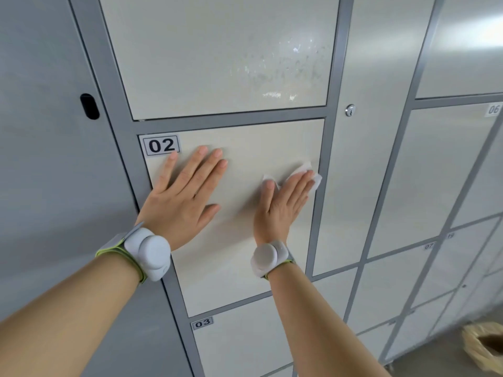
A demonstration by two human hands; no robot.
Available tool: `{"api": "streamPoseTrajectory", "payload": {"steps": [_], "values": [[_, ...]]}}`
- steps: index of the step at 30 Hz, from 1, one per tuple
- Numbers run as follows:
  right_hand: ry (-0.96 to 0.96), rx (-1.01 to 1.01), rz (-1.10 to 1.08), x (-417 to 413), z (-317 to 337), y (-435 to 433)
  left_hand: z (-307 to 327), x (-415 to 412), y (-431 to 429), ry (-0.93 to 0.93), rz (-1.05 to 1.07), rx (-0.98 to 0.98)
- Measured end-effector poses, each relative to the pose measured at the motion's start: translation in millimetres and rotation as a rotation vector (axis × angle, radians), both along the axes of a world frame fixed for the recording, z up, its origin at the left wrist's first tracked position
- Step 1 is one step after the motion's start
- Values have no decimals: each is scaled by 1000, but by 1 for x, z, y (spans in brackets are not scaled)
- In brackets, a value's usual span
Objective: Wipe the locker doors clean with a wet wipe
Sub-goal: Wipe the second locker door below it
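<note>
A: Where is the wet wipe (304, 167) found?
B: It is pressed flat on locker door 02 (245, 240), near the right edge, under the right hand (283, 202). The fingers (298, 186) are laid straight, not curled.
A: And the left hand (185, 191)?
B: It is spread flat on the same door. Nothing is held.
A: How should the wipe be handled?
B: It looks thin, soft and floppy, so it is best pushed under a flat palm. The door looks smooth and hard.

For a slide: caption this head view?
Right hand presses a wet wipe on locker door 02; left hand rests flat beside it.
</note>
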State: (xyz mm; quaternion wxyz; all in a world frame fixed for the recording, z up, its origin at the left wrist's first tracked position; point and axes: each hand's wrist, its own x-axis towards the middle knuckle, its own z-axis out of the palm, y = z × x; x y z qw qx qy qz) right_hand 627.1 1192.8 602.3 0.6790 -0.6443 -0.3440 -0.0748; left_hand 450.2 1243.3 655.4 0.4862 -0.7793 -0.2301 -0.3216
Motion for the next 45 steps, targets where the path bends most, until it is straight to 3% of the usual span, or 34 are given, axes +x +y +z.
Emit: {"api": "streamPoseTrajectory", "payload": {"steps": [7,21,27,32,45], "values": [[16,-16,-30,0,-6,4,-2,1,1,-4,-10,15],[508,13,-96,-10,-37,5,-3,0,3,-4,-24,9],[387,44,-56,-31,-4,14,-4,0,4,-1,-32,17],[317,63,-75,-40,-14,19,-3,0,4,0,-42,12],[691,16,-139,-46,-33,21,-3,-1,5,12,-72,-14]]}}
